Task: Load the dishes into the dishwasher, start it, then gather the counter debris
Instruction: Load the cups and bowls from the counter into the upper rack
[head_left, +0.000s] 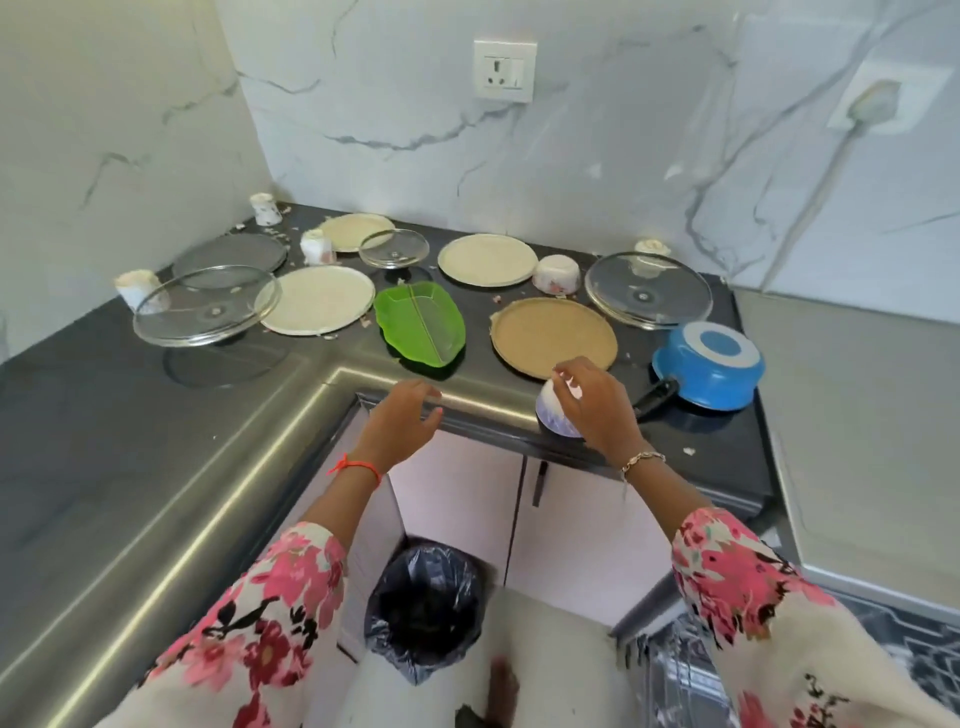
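My right hand grips a small white and purple bowl tipped on its side at the front edge of the dark counter. My left hand hovers over the counter edge, fingers relaxed and holding nothing, just below the green leaf-shaped tray. A tan plate lies right behind the bowl. An upturned blue saucepan sits to its right. Cream plates, glass lids and upturned cups are spread across the counter. The open dishwasher rack shows at bottom right.
A bin with a black liner stands on the floor between my arms. Scraps of debris dot the counter. A wall socket sits on the marble backsplash. White cabinet doors lie under the counter.
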